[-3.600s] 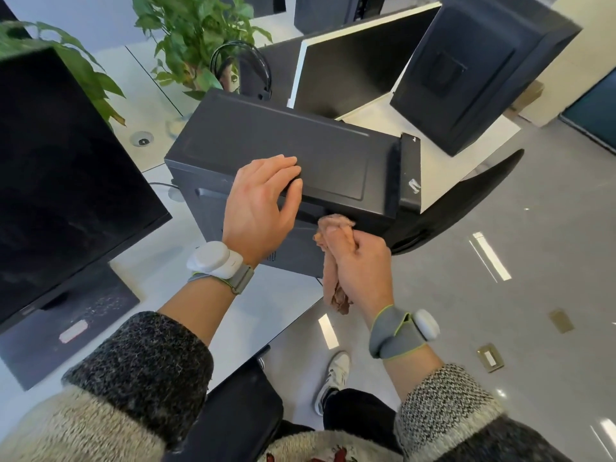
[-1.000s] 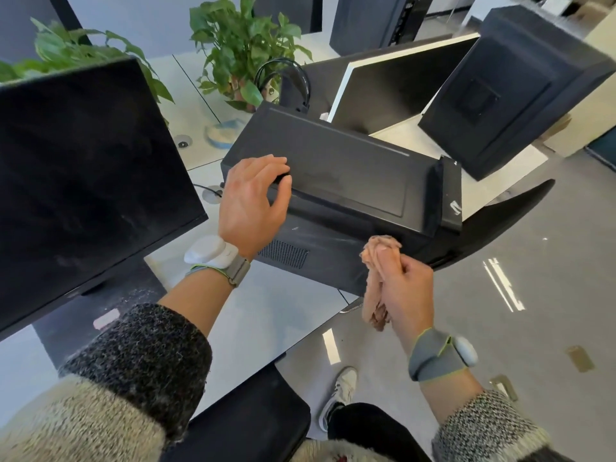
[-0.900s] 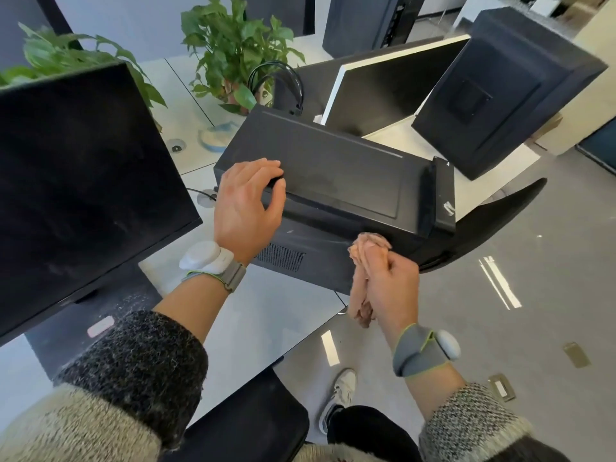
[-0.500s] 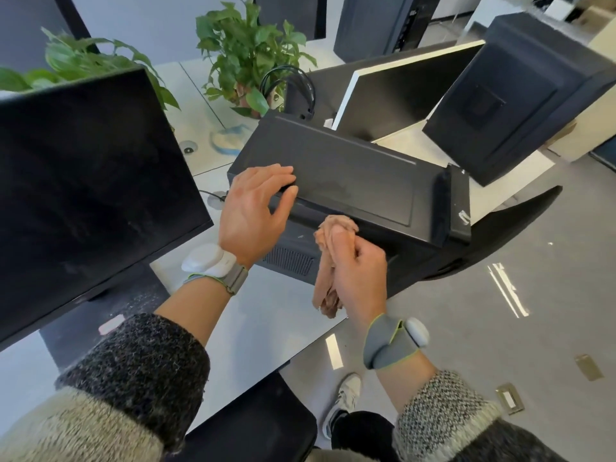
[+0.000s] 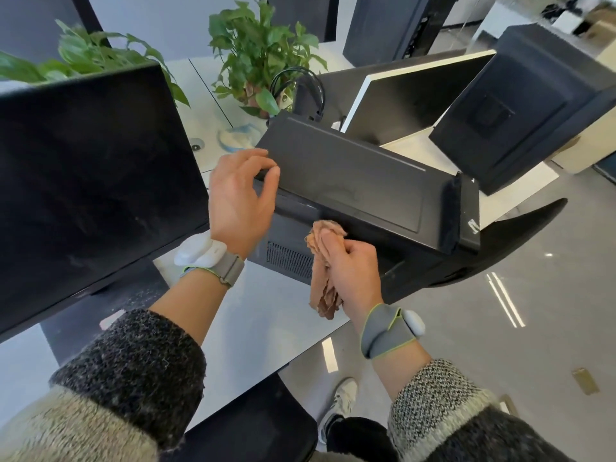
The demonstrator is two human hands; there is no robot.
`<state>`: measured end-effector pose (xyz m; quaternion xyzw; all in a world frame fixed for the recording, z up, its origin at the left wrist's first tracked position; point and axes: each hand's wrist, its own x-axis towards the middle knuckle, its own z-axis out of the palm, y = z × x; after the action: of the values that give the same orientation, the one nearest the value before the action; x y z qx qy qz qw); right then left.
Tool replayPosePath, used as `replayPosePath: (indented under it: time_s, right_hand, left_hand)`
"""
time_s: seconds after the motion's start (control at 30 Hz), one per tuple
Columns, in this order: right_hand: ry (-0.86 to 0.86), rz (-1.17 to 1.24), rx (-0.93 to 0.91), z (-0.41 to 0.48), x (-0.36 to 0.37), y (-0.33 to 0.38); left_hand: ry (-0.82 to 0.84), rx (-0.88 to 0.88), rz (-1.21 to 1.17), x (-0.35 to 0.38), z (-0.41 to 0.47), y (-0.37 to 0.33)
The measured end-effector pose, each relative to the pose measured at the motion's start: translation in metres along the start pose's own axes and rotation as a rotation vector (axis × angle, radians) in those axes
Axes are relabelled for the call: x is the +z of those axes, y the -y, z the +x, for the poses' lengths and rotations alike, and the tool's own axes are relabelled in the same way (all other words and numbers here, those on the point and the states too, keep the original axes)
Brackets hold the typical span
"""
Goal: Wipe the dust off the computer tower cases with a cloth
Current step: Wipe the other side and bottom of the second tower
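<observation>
Tower position: the computer tower case (image 5: 360, 181) is lying on the table (image 5: 266, 315) with a broad panel facing up and its vented side facing the person, directly ahead of both grips.
Left grip: the left grip (image 5: 238, 201) is curling its fingers and thumb around the tower's near corner and pinching the panel edge there, apparently to steady the case.
Right grip: the right grip (image 5: 353, 265) is closing tightly round a bunched pinkish cloth (image 5: 325, 288). One wad is poking out above the knuckles and touching the vented side just under the top panel's lip, and the loose tail is hanging down below.
Arm pose: both forearms are reaching forward from knitted sleeves. The left wrist is staying level, and the right wrist is cocking upward to push the cloth against the case.
Tower handling: the case is looking rigid, boxy and probably heavy, so it is likely to resist sliding. Corners and panel edges are offering the surest hold, whereas the smooth panel faces are giving fingers little purchase.
Cloth handling: the cloth is looking soft, light and limp. Holding it bunched near the middle is leaving a firm pad for rubbing.
Step in hand: the person is probably wiping the side face just beyond the right grip.
Surroundings: a dark monitor (image 5: 93, 181) is standing left of the left grip, and a potted plant (image 5: 263, 45) is sitting well beyond it.
</observation>
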<state>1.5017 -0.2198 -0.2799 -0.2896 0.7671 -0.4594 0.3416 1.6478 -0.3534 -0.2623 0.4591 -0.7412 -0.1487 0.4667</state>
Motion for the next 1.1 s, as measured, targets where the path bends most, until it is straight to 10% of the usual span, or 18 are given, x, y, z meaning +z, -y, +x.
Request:
replayPosePath:
  time_s: [0.37,1.1]
  right_hand:
    - [0.022,0.177,-0.010,0.008,0.030,0.023]
    - [0.049,0.230,0.035,0.004,0.057,0.033]
  left_hand:
    - [0.060,-0.386,-0.213,-0.007,0.006,0.010]
    - [0.098,-0.450,-0.301,-0.008,0.006,0.014]
